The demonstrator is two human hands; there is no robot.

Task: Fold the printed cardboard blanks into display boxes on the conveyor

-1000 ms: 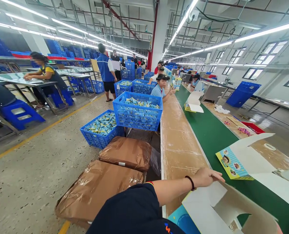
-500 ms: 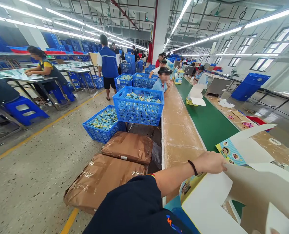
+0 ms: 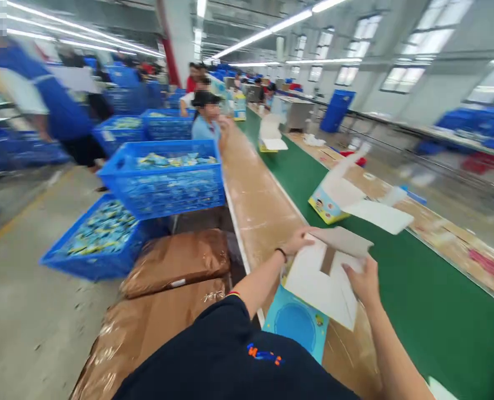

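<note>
I hold a flat, partly folded cardboard box (image 3: 319, 280) over the brown bench top (image 3: 255, 205). Its inside is white and its outside is light blue with cartoon print. My left hand (image 3: 299, 240), with a black band on the wrist, grips the box's far left edge. At the near right, my right hand (image 3: 363, 280) presses on the box with its fingers closed over a flap. A grey flap (image 3: 344, 240) sticks up between the two hands.
A green conveyor belt (image 3: 397, 278) runs along the right of the bench with an open printed box (image 3: 347, 197) on it. Blue crates (image 3: 164, 178) of packets and brown wrapped bundles (image 3: 174, 261) stand on the floor to the left. Other people work further along.
The view has swung right and blurred. My right hand has come into view on the box. The box has been drawn in and lowered towards the bench between both hands.
</note>
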